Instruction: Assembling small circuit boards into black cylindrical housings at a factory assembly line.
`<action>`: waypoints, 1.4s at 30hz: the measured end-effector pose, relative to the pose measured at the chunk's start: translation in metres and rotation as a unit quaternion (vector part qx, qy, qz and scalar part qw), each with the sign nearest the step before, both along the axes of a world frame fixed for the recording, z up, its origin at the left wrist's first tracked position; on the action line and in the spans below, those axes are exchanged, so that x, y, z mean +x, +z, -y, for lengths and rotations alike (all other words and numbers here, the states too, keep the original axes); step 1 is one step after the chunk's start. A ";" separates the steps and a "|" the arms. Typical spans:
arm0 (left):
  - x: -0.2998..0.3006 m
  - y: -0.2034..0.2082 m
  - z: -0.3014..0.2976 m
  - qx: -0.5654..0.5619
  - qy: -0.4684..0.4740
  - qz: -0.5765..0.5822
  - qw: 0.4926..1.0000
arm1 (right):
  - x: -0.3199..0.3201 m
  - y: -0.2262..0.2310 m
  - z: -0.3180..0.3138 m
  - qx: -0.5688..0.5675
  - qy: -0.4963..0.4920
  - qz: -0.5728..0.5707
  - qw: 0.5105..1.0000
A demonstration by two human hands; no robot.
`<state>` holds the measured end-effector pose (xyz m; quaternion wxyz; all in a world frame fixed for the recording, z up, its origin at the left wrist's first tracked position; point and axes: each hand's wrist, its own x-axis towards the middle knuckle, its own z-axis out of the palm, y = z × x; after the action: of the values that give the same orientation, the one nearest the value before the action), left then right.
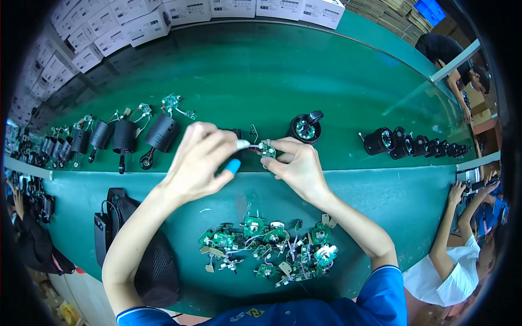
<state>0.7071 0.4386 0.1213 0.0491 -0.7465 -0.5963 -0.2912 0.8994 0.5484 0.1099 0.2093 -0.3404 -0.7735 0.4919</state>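
Between thumb and fingers, my right hand [302, 168] pinches a small green circuit board [267, 150] with short wires at its left side. My left hand [201, 160] is curved close beside it, its thumb in a blue finger cover and apart from the white-covered fingertip that meets the wires [253, 146]. Partly hidden behind the left hand is a dark part [236, 133]; a small narrow board [253, 131] shows beyond the wires. A black round housing [305, 128] with a green board inside stands just past my right hand.
Loose wired circuit boards [266, 244] lie piled near me. Black cylinders [124, 136] with boards line the left, and more black housings [380, 141] the right. A black mesh bag [155, 266] lies by my left arm. White boxes [187, 11] line the back; co-workers [451, 266] sit at the sides.
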 end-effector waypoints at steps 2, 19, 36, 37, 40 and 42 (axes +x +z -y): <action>0.001 -0.002 0.003 0.023 -0.003 -0.046 0.999 | 0.001 -0.002 0.000 -0.021 0.001 -0.001 1.000; 0.032 -0.004 -0.019 -0.087 0.125 0.277 0.949 | 0.008 0.007 0.007 0.144 -0.006 -0.021 0.989; 0.018 -0.010 -0.029 0.086 0.001 -0.123 0.989 | 0.009 0.006 -0.001 0.216 0.009 0.028 0.976; 0.018 -0.010 -0.029 0.086 0.001 -0.123 0.989 | 0.009 0.005 -0.001 0.216 0.009 0.028 0.976; 0.017 -0.017 -0.031 0.071 0.032 0.010 0.997 | 0.003 0.000 0.002 0.313 -0.009 0.005 0.950; 0.019 -0.017 -0.031 0.066 0.042 0.056 0.995 | 0.002 -0.002 0.002 0.344 -0.016 -0.002 0.939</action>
<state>0.7258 0.4700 0.1040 0.0768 -0.6982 -0.6087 -0.3689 0.9011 0.5461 0.1082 0.3226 -0.2590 -0.8897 0.1930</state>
